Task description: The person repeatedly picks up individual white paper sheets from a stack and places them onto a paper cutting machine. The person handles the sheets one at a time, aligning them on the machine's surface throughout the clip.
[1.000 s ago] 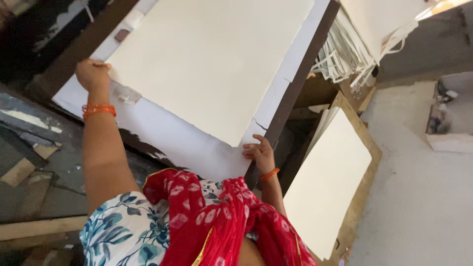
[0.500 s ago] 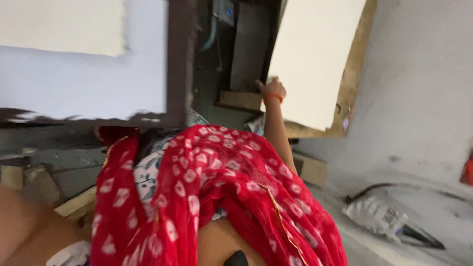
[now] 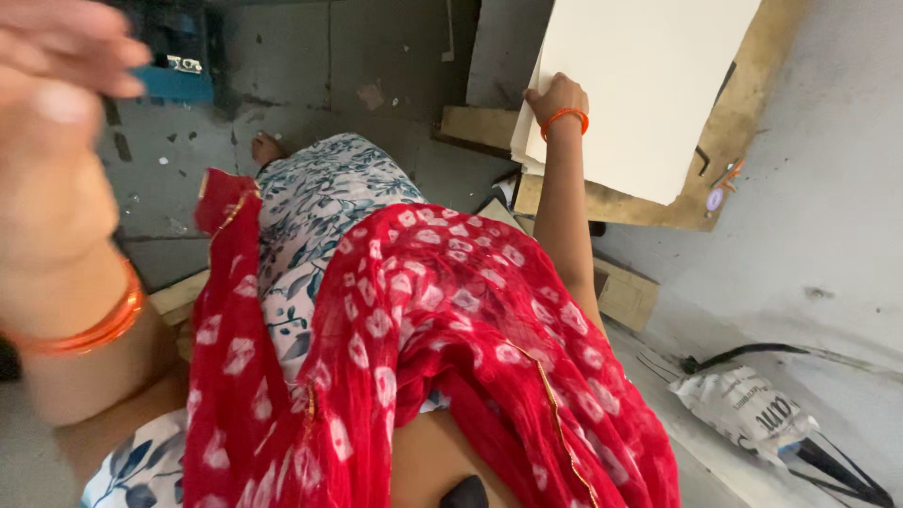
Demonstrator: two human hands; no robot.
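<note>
My right hand (image 3: 555,97) reaches out to the stack of cream paper sheets (image 3: 649,85) and its fingers are closed on the near edge of the stack. The sheets lie on a brown board (image 3: 752,141), which rests on the grey floor (image 3: 828,245). My left hand (image 3: 52,132) is raised close to the camera, blurred, fingers loosely apart, holding nothing. A red scarf (image 3: 423,320) hangs over my body.

Single head camera, looking steeply down, close
</note>
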